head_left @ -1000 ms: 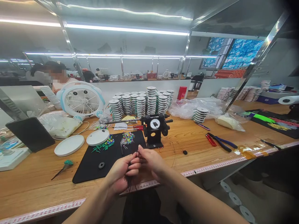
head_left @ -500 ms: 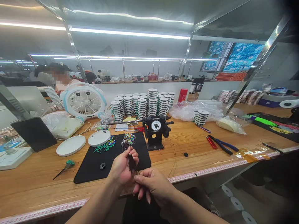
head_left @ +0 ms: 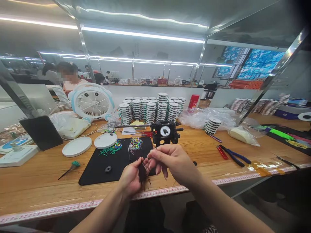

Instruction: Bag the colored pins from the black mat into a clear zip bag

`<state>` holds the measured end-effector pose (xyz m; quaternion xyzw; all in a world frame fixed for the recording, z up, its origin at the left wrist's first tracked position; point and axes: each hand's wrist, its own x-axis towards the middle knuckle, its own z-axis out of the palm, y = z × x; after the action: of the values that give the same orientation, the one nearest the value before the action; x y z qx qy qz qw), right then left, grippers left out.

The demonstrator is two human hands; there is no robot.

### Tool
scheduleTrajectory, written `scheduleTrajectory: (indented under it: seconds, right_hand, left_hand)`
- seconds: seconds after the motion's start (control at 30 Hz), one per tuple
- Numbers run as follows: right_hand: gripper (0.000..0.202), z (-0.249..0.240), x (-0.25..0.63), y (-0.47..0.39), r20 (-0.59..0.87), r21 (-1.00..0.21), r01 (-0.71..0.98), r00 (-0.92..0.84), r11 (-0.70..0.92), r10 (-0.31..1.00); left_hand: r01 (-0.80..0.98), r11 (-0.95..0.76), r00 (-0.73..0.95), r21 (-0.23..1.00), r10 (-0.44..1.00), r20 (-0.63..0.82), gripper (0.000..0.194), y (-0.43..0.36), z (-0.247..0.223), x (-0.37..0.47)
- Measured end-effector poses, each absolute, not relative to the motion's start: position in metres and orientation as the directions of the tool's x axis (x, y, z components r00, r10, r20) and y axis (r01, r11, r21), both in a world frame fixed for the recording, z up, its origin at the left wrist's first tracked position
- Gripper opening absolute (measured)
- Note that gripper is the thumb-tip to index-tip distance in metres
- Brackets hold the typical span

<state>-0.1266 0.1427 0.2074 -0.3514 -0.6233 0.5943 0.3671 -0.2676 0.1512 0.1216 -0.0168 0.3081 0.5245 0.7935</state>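
Note:
My left hand is closed round a bundle of thin dark strands, whose loose ends hang below the fingers. Beside it, slightly higher, my right hand pinches what looks like one thin dark strand between thumb and forefinger; the exact grip is partly hidden. Both hands are over the front right part of a black mat. Small mixed-colour beads lie in a heap on the mat behind them, near green stick-like pieces and a round black ring part.
A black machine with a dial stands behind my right hand. White lids, a fan and a green-tipped bundle are at left. Stacked spools line the back. Pliers lie at right, and a measuring tape runs along the front edge.
My right hand has moved up and right, from below the bundle to its upper end. The bundle's loose ends now hang downward. The camera view has shifted slightly.

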Motion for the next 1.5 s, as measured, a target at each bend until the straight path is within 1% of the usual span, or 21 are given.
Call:
scheduleTrajectory:
  seconds: [0.03,0.07,0.17,0.2,0.3,0.47,0.53,0.6,0.7,0.77,0.83,0.97,1.03,1.1,1.17,1.2,1.27,1.3,1.37,1.43,1.5]
  right_hand:
    - [0.031,0.204,-0.13,0.147,0.01,-0.998,0.049,-0.482,0.038,0.876]
    - [0.029,0.198,-0.133,0.15,-0.052,-0.994,0.107,-0.482,0.0,0.875]
    - [0.023,0.167,-0.139,0.154,-0.299,-0.946,0.262,-0.468,-0.193,0.832]
    - [0.021,0.157,-0.14,0.155,-0.355,-0.927,0.287,-0.461,-0.241,0.814]
    - [0.021,0.137,-0.142,0.154,-0.409,-0.908,0.289,-0.452,-0.303,0.793]
    - [0.025,0.128,-0.143,0.15,-0.433,-0.9,0.25,-0.448,-0.356,0.782]
    - [0.029,0.124,-0.143,0.149,-0.425,-0.905,0.234,-0.447,-0.355,0.788]
    - [0.036,0.119,-0.143,0.148,-0.386,-0.922,0.227,-0.463,-0.315,0.798]
    - [0.046,0.112,-0.143,0.147,-0.276,-0.956,0.23,-0.487,-0.184,0.828]
    - [0.051,0.108,-0.145,0.146,-0.207,-0.963,0.255,-0.476,-0.091,0.854]
    - [0.053,0.106,-0.146,0.145,-0.17,-0.955,0.295,-0.45,-0.034,0.877]
    - [0.058,0.108,-0.144,0.143,-0.181,-0.941,0.34,-0.473,-0.011,0.862]
    - [0.056,0.113,-0.137,0.145,-0.208,-0.934,0.357,-0.49,-0.023,0.846]
    - [0.051,0.12,-0.127,0.148,-0.188,-0.93,0.367,-0.424,-0.021,0.886]
    - [0.048,0.126,-0.121,0.151,-0.116,-0.943,0.334,-0.314,-0.005,0.942]
    - [0.048,0.128,-0.119,0.151,-0.109,-0.958,0.285,-0.294,-0.022,0.95]
    - [0.05,0.13,-0.12,0.148,-0.185,-0.982,0.113,-0.371,-0.154,0.91]
    - [0.052,0.129,-0.123,0.145,-0.23,-0.967,0.006,-0.438,-0.253,0.869]
    - [0.051,0.127,-0.128,0.136,-0.252,-0.898,-0.185,-0.524,-0.398,0.813]
    - [0.046,0.125,-0.131,0.126,-0.223,-0.85,-0.303,-0.533,-0.43,0.816]
    - [0.042,0.125,-0.13,0.115,-0.203,-0.83,-0.336,-0.56,-0.444,0.803]
  left_hand:
    - [-0.841,0.454,0.27,0.295,0.824,-0.498,0.019,0.15,0.121,-0.267]
    - [-0.838,0.46,0.281,0.292,0.824,-0.492,0.018,0.149,0.12,-0.266]
    - [-0.843,0.456,0.283,0.284,0.827,-0.486,0.015,0.148,0.116,-0.265]
    - [-0.852,0.439,0.266,0.286,0.833,-0.485,0.014,0.148,0.114,-0.265]
    - [-0.869,0.396,0.219,0.297,0.846,-0.487,0.009,0.149,0.109,-0.265]
    - [-0.854,0.396,0.223,0.336,0.864,-0.451,0.015,0.147,0.11,-0.263]
    - [-0.85,0.397,0.225,0.345,0.868,-0.443,0.014,0.145,0.112,-0.262]
    - [-0.847,0.402,0.22,0.347,0.861,-0.458,0.01,0.144,0.113,-0.261]
    - [-0.838,0.41,0.201,0.359,0.845,-0.496,0.006,0.142,0.116,-0.259]
    - [-0.829,0.43,0.207,0.357,0.829,-0.519,0.006,0.141,0.117,-0.257]
    - [-0.818,0.444,0.214,0.364,0.824,-0.524,0.005,0.14,0.118,-0.255]
    - [-0.796,0.438,0.207,0.418,0.845,-0.492,0.007,0.141,0.119,-0.258]
    - [-0.785,0.424,0.2,0.452,0.863,-0.463,0.009,0.142,0.119,-0.263]
    - [-0.766,0.412,0.186,0.494,0.877,-0.442,0.011,0.142,0.12,-0.268]
    - [-0.724,0.437,0.212,0.534,0.877,-0.43,0.013,0.137,0.122,-0.27]
    - [-0.691,0.46,0.244,0.557,0.875,-0.419,0.013,0.132,0.122,-0.27]
    - [-0.615,0.502,0.312,0.609,0.863,-0.397,0.014,0.12,0.123,-0.265]
    - [-0.576,0.53,0.354,0.623,0.848,-0.394,0.017,0.113,0.123,-0.262]
    - [-0.507,0.619,0.478,0.6,0.781,-0.402,0.026,0.098,0.121,-0.257]
    - [-0.456,0.701,0.615,0.548,0.694,-0.375,0.033,0.086,0.119,-0.254]
    - [-0.434,0.712,0.69,0.552,0.656,-0.304,0.034,0.077,0.115,-0.253]
